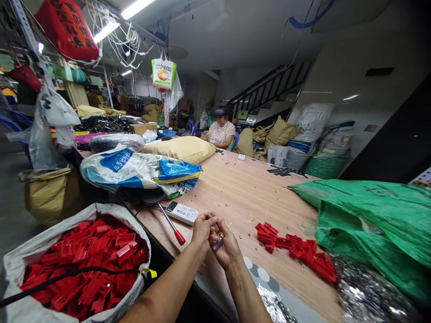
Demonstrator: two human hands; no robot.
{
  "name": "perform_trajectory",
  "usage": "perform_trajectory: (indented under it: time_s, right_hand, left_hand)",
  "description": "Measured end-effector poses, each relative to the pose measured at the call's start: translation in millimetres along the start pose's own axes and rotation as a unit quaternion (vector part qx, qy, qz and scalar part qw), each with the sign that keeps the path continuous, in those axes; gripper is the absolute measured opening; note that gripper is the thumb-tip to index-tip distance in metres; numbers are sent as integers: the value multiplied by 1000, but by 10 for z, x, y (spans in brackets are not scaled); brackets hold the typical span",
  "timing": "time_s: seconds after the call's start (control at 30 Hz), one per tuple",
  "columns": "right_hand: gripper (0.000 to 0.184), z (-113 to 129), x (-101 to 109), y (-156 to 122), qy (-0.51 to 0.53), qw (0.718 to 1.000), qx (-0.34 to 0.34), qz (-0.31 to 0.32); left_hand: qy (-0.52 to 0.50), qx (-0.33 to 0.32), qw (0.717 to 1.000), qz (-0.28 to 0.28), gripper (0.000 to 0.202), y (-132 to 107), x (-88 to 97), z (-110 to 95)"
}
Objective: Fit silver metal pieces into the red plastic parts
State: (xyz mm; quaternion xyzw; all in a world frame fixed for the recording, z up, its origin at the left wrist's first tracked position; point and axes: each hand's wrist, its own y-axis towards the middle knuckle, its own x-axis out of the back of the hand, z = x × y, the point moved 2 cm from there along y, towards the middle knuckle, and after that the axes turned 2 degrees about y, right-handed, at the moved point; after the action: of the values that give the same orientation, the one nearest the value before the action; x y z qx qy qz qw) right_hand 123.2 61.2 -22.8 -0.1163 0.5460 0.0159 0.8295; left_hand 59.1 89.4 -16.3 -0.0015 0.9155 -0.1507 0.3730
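Note:
Both my hands meet over the near edge of the wooden table. My left hand is closed, its fingers pinched against the right. My right hand is wrapped round a small screwdriver with a yellow and purple handle and a thin metal tip pointing up. What the left fingers pinch is too small to make out. A pile of red plastic clips lies on the table just right of my hands.
A white sack of red plastic clips stands at the lower left. A red-handled screwdriver and a white remote lie left of my hands. Green bags, shiny metal bits, blue-white sacks. A person sits at the far end.

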Motion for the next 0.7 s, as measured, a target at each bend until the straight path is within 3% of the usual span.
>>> perform_trajectory:
  time_s: [0.47, 0.7]
  right_hand:
    - [10, -16, 32, -87, 14, 1000, -1, 1]
    - [11, 107, 43, -286, 20, 998, 18, -49]
  left_hand:
    - [11, -8, 1000, -14, 34, -36, 12, 100]
    - [21, -11, 999, 33, 35, -195, 24, 212]
